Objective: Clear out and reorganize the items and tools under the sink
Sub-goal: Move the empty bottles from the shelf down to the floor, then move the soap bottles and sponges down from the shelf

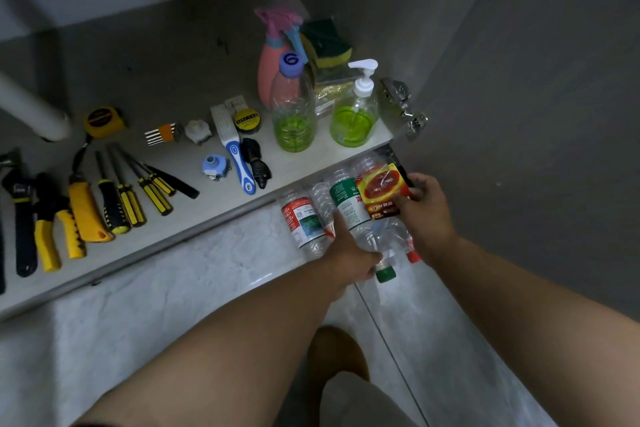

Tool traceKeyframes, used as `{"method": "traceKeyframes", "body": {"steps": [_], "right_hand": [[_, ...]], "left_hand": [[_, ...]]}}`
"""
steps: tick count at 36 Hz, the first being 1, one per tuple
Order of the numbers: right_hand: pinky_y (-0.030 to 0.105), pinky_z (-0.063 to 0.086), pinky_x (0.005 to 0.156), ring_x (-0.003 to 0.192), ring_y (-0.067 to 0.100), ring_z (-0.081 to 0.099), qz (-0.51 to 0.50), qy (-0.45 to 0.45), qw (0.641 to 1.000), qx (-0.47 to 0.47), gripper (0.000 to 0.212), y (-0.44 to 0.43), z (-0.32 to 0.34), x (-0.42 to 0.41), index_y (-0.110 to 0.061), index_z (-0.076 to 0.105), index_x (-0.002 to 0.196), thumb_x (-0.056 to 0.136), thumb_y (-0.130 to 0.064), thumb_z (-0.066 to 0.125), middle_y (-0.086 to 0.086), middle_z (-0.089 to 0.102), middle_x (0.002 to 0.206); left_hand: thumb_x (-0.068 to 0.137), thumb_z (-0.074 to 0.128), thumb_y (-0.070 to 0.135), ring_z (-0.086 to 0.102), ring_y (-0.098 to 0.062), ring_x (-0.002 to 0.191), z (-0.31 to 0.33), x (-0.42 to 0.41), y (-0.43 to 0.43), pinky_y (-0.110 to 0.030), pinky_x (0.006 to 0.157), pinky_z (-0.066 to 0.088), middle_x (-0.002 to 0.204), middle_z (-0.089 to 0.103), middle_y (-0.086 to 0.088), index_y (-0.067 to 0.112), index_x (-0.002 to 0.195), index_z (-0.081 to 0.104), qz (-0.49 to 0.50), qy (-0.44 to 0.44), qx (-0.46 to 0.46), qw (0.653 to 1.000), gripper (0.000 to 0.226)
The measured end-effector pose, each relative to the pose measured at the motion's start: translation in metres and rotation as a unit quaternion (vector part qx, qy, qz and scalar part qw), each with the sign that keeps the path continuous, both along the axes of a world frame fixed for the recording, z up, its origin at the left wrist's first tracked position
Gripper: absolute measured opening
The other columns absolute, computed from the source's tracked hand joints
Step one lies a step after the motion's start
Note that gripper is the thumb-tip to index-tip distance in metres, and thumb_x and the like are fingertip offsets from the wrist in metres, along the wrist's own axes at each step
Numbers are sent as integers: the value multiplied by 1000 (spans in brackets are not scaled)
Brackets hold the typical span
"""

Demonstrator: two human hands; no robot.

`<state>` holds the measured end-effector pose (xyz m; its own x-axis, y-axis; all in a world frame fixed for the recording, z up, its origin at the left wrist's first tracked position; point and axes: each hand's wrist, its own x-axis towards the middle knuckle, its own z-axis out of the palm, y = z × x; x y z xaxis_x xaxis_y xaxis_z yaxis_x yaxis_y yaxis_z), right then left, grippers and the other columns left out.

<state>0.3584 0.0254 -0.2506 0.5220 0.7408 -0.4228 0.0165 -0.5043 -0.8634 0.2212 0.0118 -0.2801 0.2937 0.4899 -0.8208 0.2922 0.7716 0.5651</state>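
Observation:
Several empty plastic bottles lie side by side on the tiled floor below the cabinet's front edge. My left hand (349, 253) grips the green-labelled bottle (346, 199) near its green cap (385, 274). My right hand (427, 211) holds the bottle with the red and yellow label (381, 191). A red-labelled bottle (301, 220) lies to their left, untouched. On the cabinet floor (156, 80) stand a clear bottle of green liquid (292, 107), a pump bottle of green soap (355, 114), a pink spray bottle (273, 55) and sponges (325, 42).
Yellow-and-black hand tools (86, 204), screwdrivers (138, 191), a tape measure (102, 121), a blue-handled brush (235, 156) and small parts are laid out across the cabinet floor. A white drain pipe (31, 107) comes down at left. The open door's hinge (403, 107) juts out at right. My knee (339, 354) is below.

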Motion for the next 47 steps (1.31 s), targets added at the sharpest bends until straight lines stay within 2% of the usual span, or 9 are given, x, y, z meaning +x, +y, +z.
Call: {"method": "traceKeyframes", "body": {"steps": [8, 13, 20, 25, 31, 36, 39, 42, 47], "right_hand": [[8, 52, 65, 88, -3, 64, 43, -44, 998, 9, 39, 10, -12, 3, -17, 59, 124, 92, 5, 59, -4, 66, 104], [40, 51, 104, 121, 19, 58, 112, -116, 987, -10, 53, 11, -13, 3, -18, 53, 141, 92, -1, 62, 7, 56, 135], [25, 46, 94, 115, 12, 54, 158, -129, 979, -7, 59, 9, -13, 2, -20, 50, 145, 92, 3, 60, 6, 51, 140], [35, 48, 104, 123, 22, 57, 186, -153, 970, -14, 57, 6, -12, 2, -17, 53, 142, 90, 2, 62, 8, 53, 139], [36, 49, 102, 117, 26, 59, 190, -206, 960, -11, 47, 6, 3, -5, -13, 57, 134, 89, 2, 60, 11, 54, 132], [46, 52, 91, 94, 26, 61, 202, -330, 920, 65, 40, 24, 45, -19, -18, 56, 122, 86, -4, 60, 6, 50, 120], [46, 56, 80, 84, 28, 63, 213, -367, 897, 121, 52, 50, 75, -27, -26, 46, 128, 82, -7, 60, 4, 43, 125], [37, 51, 76, 90, 33, 62, 223, -414, 875, 113, 59, 86, 98, -32, -31, 40, 136, 84, -15, 65, 6, 40, 134], [39, 47, 96, 114, 39, 58, 276, -451, 848, 31, 46, 132, 109, -38, -21, 50, 138, 93, -15, 59, 15, 47, 138]], "left_hand": [[89, 70, -2, 60, -31, 121, 3, 7, 1, -43, 89, 61, 154, 40, -12, 49, 154, -18, -1, 15, 19, 1000, 121], [91, 65, -1, 55, -27, 121, 5, 4, -2, -48, 90, 60, 155, 36, -5, 49, 157, -5, 10, 42, 45, 998, 109], [91, 65, 1, 56, -31, 127, 9, -7, 0, -42, 94, 58, 155, 41, -3, 43, 159, 2, -15, 34, 71, 997, 101], [92, 63, 0, 55, -26, 128, 14, -15, 0, -44, 101, 54, 151, 48, 0, 36, 159, 14, -27, 9, 102, 994, 90], [94, 62, 4, 57, -18, 110, 31, -38, 16, -27, 80, 53, 135, 52, 3, 30, 155, 30, -80, 40, 171, 981, 73], [93, 60, 2, 67, -11, 90, 51, -68, 42, -19, 72, 57, 118, 68, -5, 16, 127, 64, -112, 107, 260, 953, 37], [93, 60, 1, 68, -22, 102, 69, -87, 60, -33, 91, 57, 115, 70, -9, 10, 114, 68, -102, 123, 309, 938, 24], [93, 62, 6, 66, -17, 91, 89, -107, 74, -23, 77, 56, 109, 67, -5, 15, 108, 67, -72, 128, 332, 932, 17], [91, 59, -2, 60, -18, 100, 108, -133, 84, -31, 96, 50, 121, 62, -13, 17, 108, 66, -56, 124, 368, 920, 26]]}}
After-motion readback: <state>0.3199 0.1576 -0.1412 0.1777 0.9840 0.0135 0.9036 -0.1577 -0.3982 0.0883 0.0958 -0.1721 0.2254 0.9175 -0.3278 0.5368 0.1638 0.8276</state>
